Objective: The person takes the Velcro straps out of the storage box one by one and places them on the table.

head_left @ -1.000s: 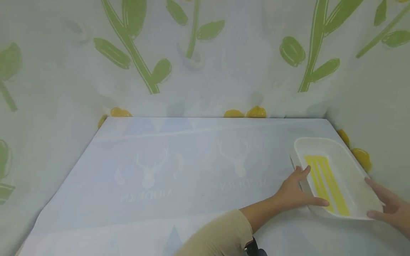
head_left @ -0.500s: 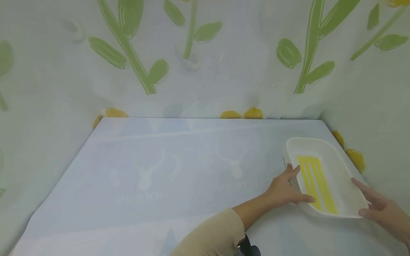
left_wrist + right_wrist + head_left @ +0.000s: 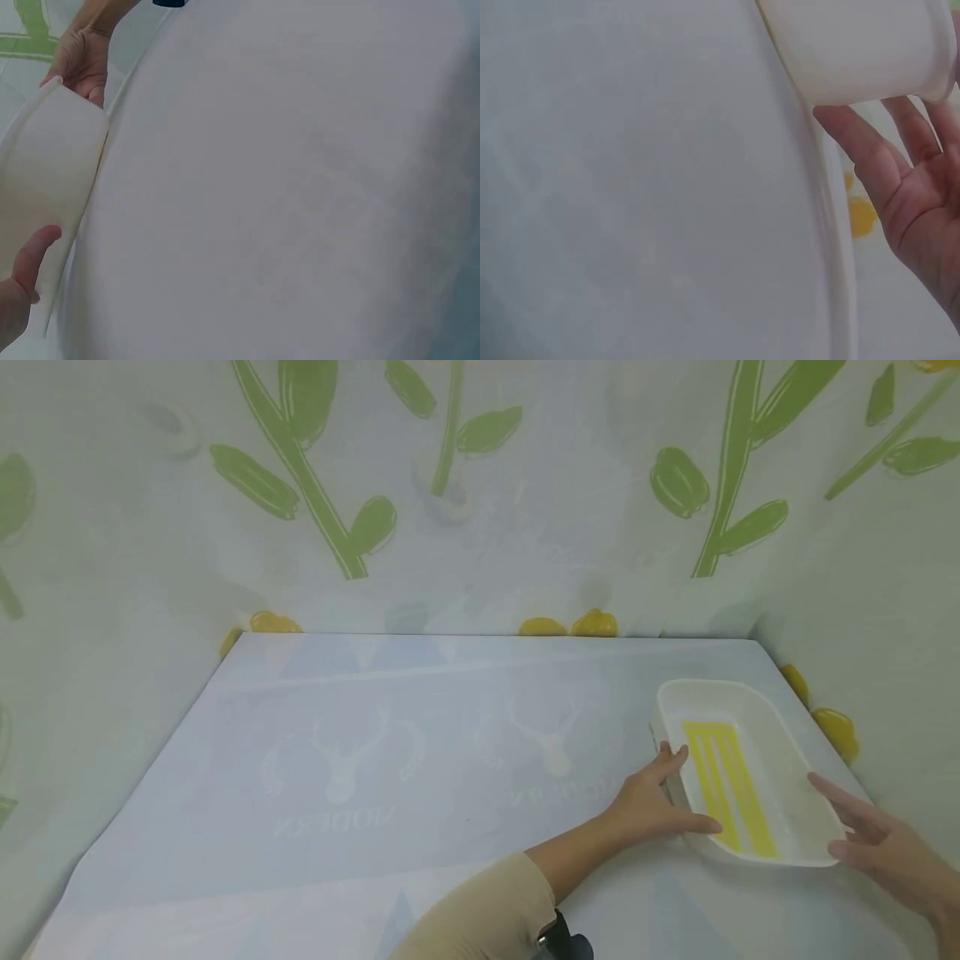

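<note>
A white plastic tray (image 3: 791, 785) with rounded corners and yellow stripes along its floor is at the right side of the table. My left hand (image 3: 648, 803) grips its left wall, the thumb over the near rim and the fingers spread along the side. At the near right corner my right hand (image 3: 892, 852) holds the rim between thumb and fingers. In the left wrist view the tray's outer wall (image 3: 56, 154) shows, one left finger lying along it. The right wrist view has the right hand's fingers (image 3: 862, 142) at the tray's lower edge, their tips partly hidden behind it.
A pale blue cloth with printed deer heads covers the table (image 3: 442, 743). Behind it and at both sides stand pale walls (image 3: 495, 568) with green leaf and yellow flower prints. The right wall is close to the tray and right hand.
Both hands have brought the tray a little to the left over the table, away from the right wall. Their hold on it looks the same, and the head view has shifted slightly.
</note>
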A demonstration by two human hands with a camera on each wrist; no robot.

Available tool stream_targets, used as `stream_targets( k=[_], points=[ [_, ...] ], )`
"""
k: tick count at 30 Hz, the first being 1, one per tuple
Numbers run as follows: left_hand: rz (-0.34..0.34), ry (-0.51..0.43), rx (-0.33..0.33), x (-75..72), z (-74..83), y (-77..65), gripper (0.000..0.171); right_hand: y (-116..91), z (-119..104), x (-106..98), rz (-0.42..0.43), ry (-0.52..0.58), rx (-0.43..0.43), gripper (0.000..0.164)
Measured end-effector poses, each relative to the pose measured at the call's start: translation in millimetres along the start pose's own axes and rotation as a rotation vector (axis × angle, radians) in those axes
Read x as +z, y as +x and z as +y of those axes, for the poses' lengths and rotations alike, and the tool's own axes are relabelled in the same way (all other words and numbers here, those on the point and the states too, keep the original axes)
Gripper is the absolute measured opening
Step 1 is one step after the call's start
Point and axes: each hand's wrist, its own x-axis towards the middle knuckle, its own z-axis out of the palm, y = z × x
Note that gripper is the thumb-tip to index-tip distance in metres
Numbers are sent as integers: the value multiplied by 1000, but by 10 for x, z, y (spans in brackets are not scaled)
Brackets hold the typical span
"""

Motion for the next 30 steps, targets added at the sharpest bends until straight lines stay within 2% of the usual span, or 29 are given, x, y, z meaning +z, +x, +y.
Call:
stream_targets(
  k=[4, 8, 12, 19, 23, 30],
  points=[
    [7, 24, 10, -41, -19, -17, 93, 16, -10, 37, -17, 57, -34, 87],
    [4, 6, 7, -87, -38, -44, 93, 18, 16, 94, -11, 84, -97, 81],
    [1, -5, 7, -130, -53, -72, 92, 17, 24, 131, -8, 72, -135, 77],
    [6, -7, 18, -203, -118, -94, 93, 56, -80, 158, -2, -34, -161, 77],
    [4, -34, 24, -265, -156, -107, 92, 91, -156, 193, -21, 21, -219, 78],
    [11, -84, 29, -405, -219, -170, 90, 136, -262, 287, -47, 22, -206, 79]
  ],
)
